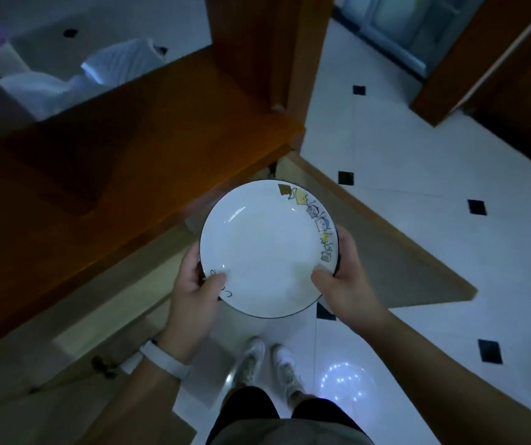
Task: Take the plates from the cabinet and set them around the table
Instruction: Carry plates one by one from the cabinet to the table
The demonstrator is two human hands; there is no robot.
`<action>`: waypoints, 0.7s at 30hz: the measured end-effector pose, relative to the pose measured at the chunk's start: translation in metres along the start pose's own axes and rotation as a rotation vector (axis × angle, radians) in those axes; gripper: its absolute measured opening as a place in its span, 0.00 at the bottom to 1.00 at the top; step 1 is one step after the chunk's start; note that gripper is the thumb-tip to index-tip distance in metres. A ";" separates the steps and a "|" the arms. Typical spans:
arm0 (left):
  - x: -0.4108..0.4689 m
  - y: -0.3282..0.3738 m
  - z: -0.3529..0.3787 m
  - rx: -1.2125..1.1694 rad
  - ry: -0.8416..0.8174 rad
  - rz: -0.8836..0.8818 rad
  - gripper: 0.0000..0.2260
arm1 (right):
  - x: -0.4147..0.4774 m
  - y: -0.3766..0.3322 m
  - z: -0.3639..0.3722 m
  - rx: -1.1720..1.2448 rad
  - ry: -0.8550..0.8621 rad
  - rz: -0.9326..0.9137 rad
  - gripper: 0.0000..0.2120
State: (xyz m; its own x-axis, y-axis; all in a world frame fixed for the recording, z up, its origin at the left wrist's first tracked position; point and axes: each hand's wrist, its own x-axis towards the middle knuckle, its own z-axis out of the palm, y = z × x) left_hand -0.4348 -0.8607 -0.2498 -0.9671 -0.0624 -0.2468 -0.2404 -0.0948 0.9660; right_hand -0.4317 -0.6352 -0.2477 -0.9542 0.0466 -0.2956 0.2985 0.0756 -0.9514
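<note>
1. Dim room, white tile floor (402, 149) with black diamond insets. Brown wooden unit (129, 139) is filling the left half of the view; we can't tell whether it's the cabinet, the table or neither.
2. We're standing on the tiles and looking straight down, shoes (254, 358) showing below.
3. We're carrying the plate (264, 248) level in front of us, in the air over the floor, just off the wooden unit's corner. It's white with a dark rim and a cartoon print along its right side.
4. Left hand (193, 293) is gripping the near-left rim, thumb on top. Right hand (344, 281) is gripping the near-right rim the same way. White band (164, 358) is sitting on the left wrist.
5. Dark edge is showing under the right rim. It could be more plates stacked beneath, but we can't tell.
6. Progress, our read: the plate is out of storage, so the fetch is done for at least this one. No plate is showing as set down anywhere in view. We're judging this as mid-carry.
7. Remaining: reaching the table, placing a plate at each seat, and possibly going back for more.
</note>
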 end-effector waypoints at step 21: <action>-0.016 0.057 0.208 0.073 -0.861 -0.007 0.26 | -0.159 -0.015 -0.122 0.194 0.873 -0.011 0.33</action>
State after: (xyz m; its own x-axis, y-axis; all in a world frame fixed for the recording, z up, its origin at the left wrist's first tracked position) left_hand -0.4510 -0.6581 -0.1746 -0.6849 0.7156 -0.1372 -0.2230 -0.0266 0.9745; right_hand -0.2819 -0.5222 -0.1762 -0.5765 0.7945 -0.1909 0.2050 -0.0855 -0.9750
